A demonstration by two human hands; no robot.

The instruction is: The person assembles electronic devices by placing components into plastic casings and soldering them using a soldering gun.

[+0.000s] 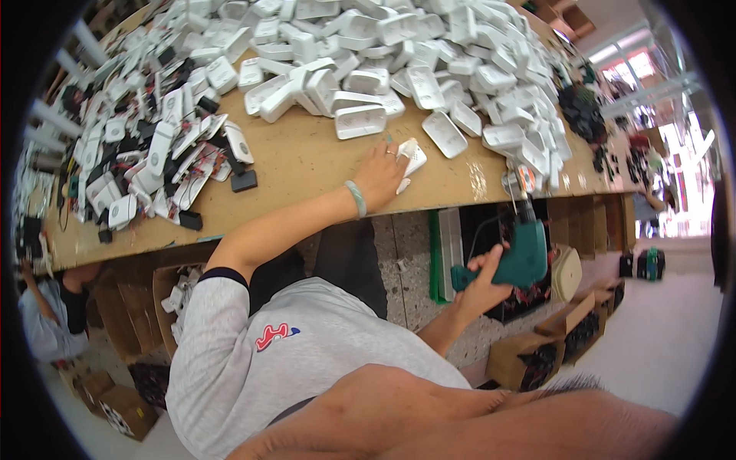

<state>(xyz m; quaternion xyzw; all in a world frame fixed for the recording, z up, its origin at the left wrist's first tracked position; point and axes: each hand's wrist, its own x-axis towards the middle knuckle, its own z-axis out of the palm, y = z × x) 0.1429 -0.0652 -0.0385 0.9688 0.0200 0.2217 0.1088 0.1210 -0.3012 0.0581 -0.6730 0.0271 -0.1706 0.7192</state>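
Note:
My left hand [381, 175], with a bracelet at the wrist and a ring, is closed over a white plastic housing [415, 157] near the table's front edge. Its fingers hide part of the piece. Lower right, my right hand [484, 290] grips a green power screwdriver [527, 254] by its handle. The tool's nose points away from me, toward a small round holder with an orange patch [526, 178] at the table edge. Whether the bit touches that holder, I cannot tell. Beyond my left hand lie loose white plastic shells [362, 121].
Piled shells cover the far side of the brown table [299, 157]. To the left is a heap of white parts with wires and black blocks [244, 181]. Cardboard boxes [512, 360] stand on the floor at right. Another person [47, 314] sits at far left.

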